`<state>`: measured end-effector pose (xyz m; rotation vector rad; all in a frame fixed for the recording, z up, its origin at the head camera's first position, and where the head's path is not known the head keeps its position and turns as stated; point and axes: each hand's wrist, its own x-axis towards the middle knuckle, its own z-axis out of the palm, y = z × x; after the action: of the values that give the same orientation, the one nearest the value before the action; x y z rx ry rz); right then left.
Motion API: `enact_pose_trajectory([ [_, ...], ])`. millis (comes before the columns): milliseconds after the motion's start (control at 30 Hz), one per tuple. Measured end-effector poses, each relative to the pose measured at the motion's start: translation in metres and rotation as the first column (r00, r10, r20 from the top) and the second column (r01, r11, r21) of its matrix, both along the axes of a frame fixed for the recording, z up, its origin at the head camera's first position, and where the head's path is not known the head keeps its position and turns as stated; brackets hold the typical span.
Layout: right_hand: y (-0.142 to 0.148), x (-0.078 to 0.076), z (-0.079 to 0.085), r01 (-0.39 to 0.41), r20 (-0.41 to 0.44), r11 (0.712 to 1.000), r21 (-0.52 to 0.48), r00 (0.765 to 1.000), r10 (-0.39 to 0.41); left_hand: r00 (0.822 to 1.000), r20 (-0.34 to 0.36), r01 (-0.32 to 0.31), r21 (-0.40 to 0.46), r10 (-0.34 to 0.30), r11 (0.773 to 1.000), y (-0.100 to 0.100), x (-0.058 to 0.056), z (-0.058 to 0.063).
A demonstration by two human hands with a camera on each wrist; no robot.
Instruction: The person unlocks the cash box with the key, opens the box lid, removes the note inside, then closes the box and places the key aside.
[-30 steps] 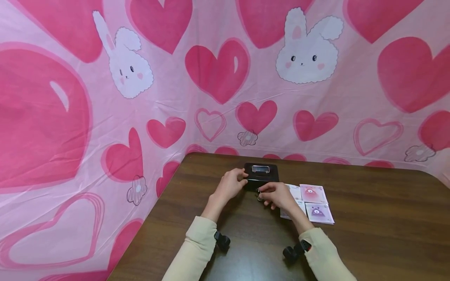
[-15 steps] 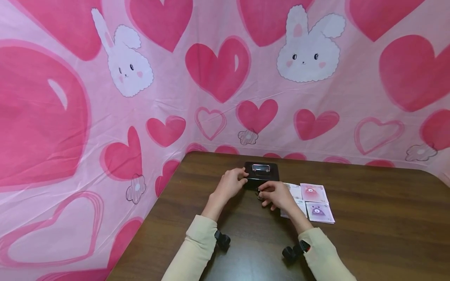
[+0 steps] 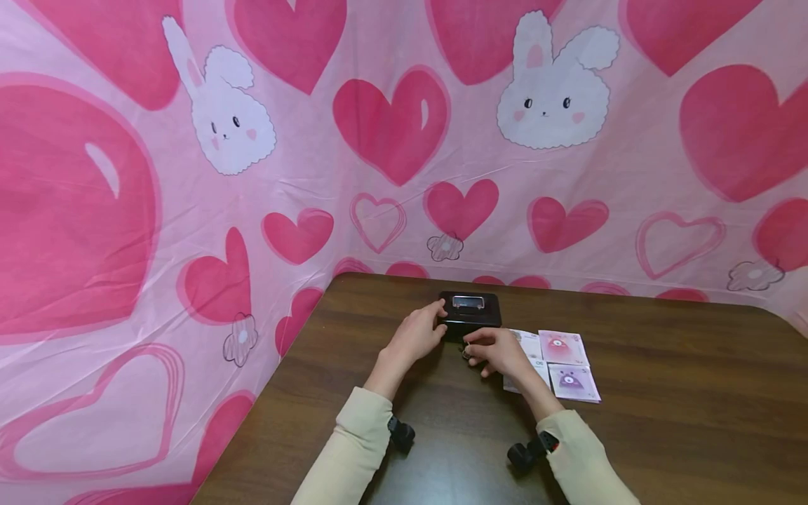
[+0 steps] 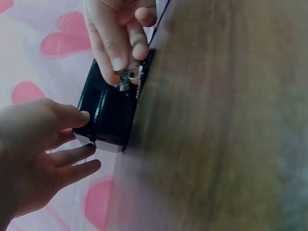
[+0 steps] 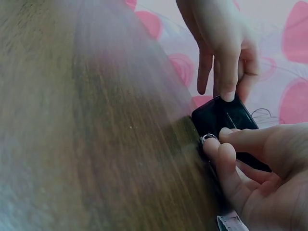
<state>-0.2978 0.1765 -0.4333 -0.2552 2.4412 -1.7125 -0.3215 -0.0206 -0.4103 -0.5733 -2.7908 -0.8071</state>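
Note:
A black cash box (image 3: pixel 470 321) with a metal handle on its lid sits near the table's back edge, lid down. My left hand (image 3: pixel 416 337) holds its left end, thumb at the front corner and index finger farther back; the other fingers stick out past the end in the left wrist view. At the box's front, my right hand (image 3: pixel 499 349) pinches a small key (image 4: pixel 124 82) on a metal ring (image 5: pixel 209 138) between thumb and fingers. The key points at the front face; whether its tip is in the lock is hidden.
Several play banknotes (image 3: pixel 571 382) with cartoon monsters lie in two columns right of the box, partly under the right hand and wrist. The brown wooden table (image 3: pixel 682 393) ends at a pink heart-print cloth (image 3: pixel 391 126) behind and to the left.
My left hand has shifted slightly right along the box's end, its thumb a little lower. The right hand stays at the box's front with the key, nearly still.

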Motion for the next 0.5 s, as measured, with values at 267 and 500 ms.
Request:
enact_pose_trajectory([
  [267,-0.0012,0.0000,-0.0005,0.027,0.022,1.000,-0.013,0.999,-0.027,1.000,0.016,0.014,0.105,-0.015,0.994,-0.0004,-0.0021,-0.0042],
  [500,-0.0010,0.0007,-0.0006,0.033,0.053,0.999,-0.029,0.998,-0.031,0.998,0.044,0.037,0.155,-0.045,0.987,-0.0018,-0.0040,-0.0081],
])
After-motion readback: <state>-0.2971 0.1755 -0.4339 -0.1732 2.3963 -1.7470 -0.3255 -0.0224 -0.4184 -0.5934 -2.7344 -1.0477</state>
